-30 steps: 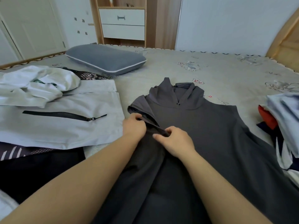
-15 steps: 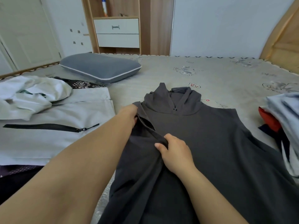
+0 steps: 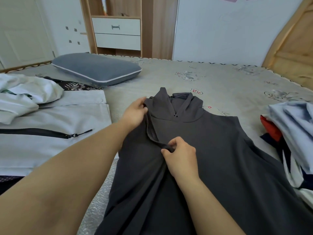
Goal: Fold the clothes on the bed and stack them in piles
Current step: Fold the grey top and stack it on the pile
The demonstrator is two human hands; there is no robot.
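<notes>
Dark grey sleeveless hooded garment, soft and limp, is lying flat; left hand is pinching its eleven-o'clock shoulder, right hand seemingly gripping the folded armhole edge.

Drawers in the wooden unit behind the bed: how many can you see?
2. The upper drawer with a dark handle sits directly above the lower drawer; its handle isn't visible. Others may be hidden below the bed edge.

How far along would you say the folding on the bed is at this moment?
Early on. No neat folded pile shows. In hand: the dark grey hooded top, its left edge pinched by the left hand and the right hand. Left: the light grey zip garment, the white garment and the heap on the right.
</notes>
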